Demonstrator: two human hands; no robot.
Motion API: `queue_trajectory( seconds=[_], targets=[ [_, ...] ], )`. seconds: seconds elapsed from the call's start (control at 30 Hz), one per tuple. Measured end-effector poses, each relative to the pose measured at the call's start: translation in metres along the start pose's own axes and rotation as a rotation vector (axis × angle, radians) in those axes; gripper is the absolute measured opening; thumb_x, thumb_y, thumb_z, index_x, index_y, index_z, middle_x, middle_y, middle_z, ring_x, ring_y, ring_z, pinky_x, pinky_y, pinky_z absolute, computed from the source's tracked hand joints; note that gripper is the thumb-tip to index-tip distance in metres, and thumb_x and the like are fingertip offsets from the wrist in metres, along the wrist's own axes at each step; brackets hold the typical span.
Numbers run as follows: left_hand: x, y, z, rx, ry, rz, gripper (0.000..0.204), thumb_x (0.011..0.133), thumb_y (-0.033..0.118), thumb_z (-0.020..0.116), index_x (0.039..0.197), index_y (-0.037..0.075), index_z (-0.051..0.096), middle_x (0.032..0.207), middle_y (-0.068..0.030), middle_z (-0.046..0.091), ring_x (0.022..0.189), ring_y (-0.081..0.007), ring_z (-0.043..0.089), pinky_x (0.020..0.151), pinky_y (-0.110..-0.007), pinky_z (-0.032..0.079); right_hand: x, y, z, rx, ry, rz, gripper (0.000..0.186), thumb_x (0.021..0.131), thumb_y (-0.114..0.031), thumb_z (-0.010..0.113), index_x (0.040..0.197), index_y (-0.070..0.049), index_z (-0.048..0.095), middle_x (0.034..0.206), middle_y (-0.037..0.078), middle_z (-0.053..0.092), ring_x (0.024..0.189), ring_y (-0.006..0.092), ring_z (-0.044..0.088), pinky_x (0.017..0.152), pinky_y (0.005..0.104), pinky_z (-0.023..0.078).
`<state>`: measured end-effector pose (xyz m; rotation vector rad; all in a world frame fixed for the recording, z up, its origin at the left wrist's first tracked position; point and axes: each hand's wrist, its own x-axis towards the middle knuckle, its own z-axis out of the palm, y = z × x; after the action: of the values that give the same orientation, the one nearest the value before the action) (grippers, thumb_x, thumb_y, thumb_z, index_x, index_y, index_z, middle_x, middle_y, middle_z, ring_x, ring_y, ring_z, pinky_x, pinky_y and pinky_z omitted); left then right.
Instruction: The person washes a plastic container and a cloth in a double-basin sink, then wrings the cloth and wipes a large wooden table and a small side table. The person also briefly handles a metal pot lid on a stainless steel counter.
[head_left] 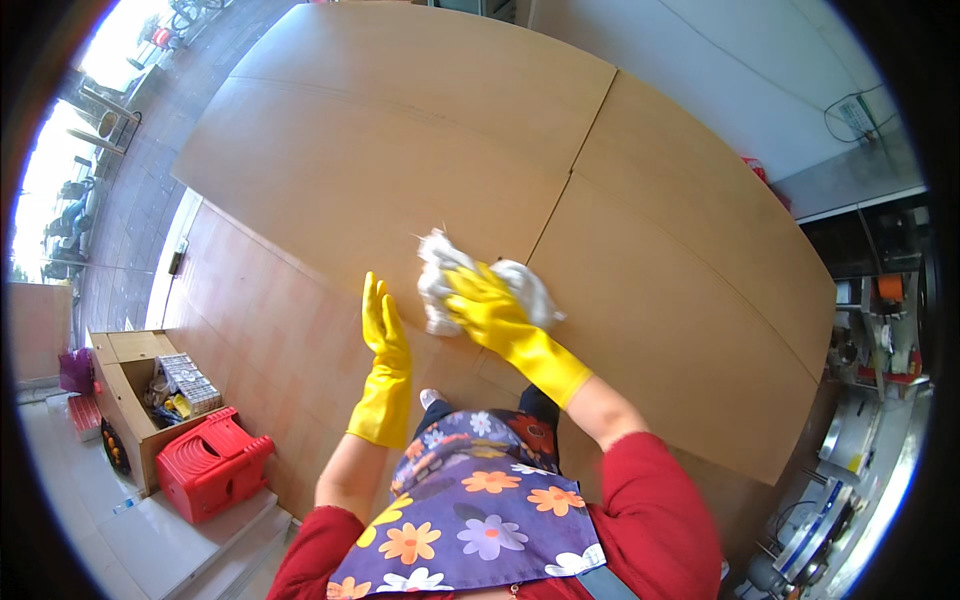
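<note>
Right hand (487, 305) fingers pinching rag (440, 280) mid-wipe on tabletop (400, 150) (progress unclear), left hand (380, 325) fingers pressed together, flat.

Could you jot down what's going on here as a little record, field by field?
Setting: large wooden counter, seen from above
Left hand: yellow glove, flat against the counter edge, holding nothing
Right hand: yellow glove, pressing a white cloth on the counter
Clothing: red sleeves, flowered apron
Nearby, lower left: red stool, open wooden box of small items
</note>
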<state>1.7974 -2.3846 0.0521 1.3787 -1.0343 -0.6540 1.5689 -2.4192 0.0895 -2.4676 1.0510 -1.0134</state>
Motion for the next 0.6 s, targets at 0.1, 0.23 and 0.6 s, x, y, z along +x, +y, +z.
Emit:
queue_trajectory(
  seconds=[0.1, 0.23, 0.6],
  targets=[
    [-0.011, -0.016, -0.115, 0.21, -0.274, 0.03, 0.047, 0.103, 0.0, 0.059, 0.148, 0.002, 0.051, 0.151, -0.0121, 0.054, 0.129, -0.0233, 0.06, 0.111, -0.033, 0.045, -0.122, -0.017, -0.062, 0.039, 0.107, 0.465, 0.034, 0.084, -0.006, 0.066, 0.118, -0.005, 0.072, 0.134, 0.015, 0.066, 0.124, 0.0356, 0.062, 0.106, 0.0447, 0.048],
    [-0.048, -0.062, -0.28, 0.228, -0.212, -0.465, 0.036, 0.104, 0.018, 0.063, 0.137, 0.003, 0.062, 0.135, -0.0131, 0.065, 0.116, -0.0249, 0.066, 0.103, -0.036, 0.052, -0.26, -0.028, -0.135, -0.652, 0.411, 0.911, 0.034, 0.099, -0.01, 0.062, 0.132, -0.006, 0.065, 0.144, 0.021, 0.058, 0.135, 0.0396, 0.053, 0.115, 0.0463, 0.042],
    [-0.047, -0.084, -0.385, 0.041, 0.065, -0.86, 0.04, 0.106, 0.029, 0.06, 0.138, 0.005, 0.061, 0.133, -0.0126, 0.067, 0.109, -0.0238, 0.07, 0.089, -0.032, 0.056, 0.066, -0.084, 0.133, -0.424, 0.217, 0.429, 0.051, 0.09, -0.023, 0.074, 0.136, -0.004, 0.06, 0.154, 0.025, 0.043, 0.142, 0.0492, 0.039, 0.116, 0.0611, 0.032]
  ],
)
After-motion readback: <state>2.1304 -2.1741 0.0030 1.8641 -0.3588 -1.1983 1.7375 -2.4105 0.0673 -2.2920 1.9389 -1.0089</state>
